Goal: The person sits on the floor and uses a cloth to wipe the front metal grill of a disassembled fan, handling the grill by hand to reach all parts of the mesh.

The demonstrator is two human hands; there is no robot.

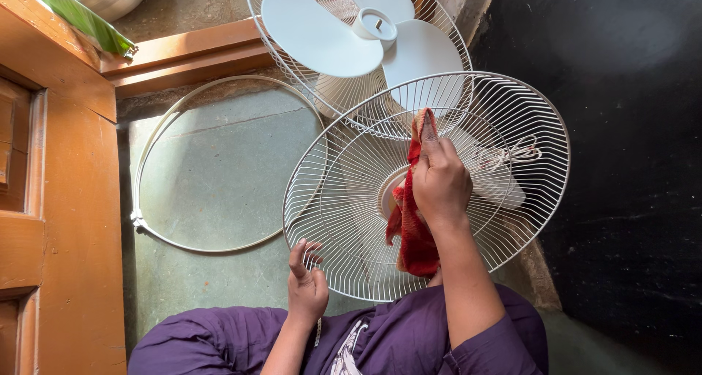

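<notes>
Right hand [441, 181] presses a red cloth [414, 236] on the wire fan guard [344, 192]; left hand [306, 283] grips its lower rim

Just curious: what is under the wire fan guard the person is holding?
Through the wire guard show grey floor, the fan's base with its bundled cord, and the second guard's rim. The red cloth and right hand cover the centre.

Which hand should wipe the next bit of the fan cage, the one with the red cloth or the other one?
Probably the right hand. It presses the red cloth against the wire fan guard. The left hand grips the guard's near rim, steadying it, with no cloth.
</notes>
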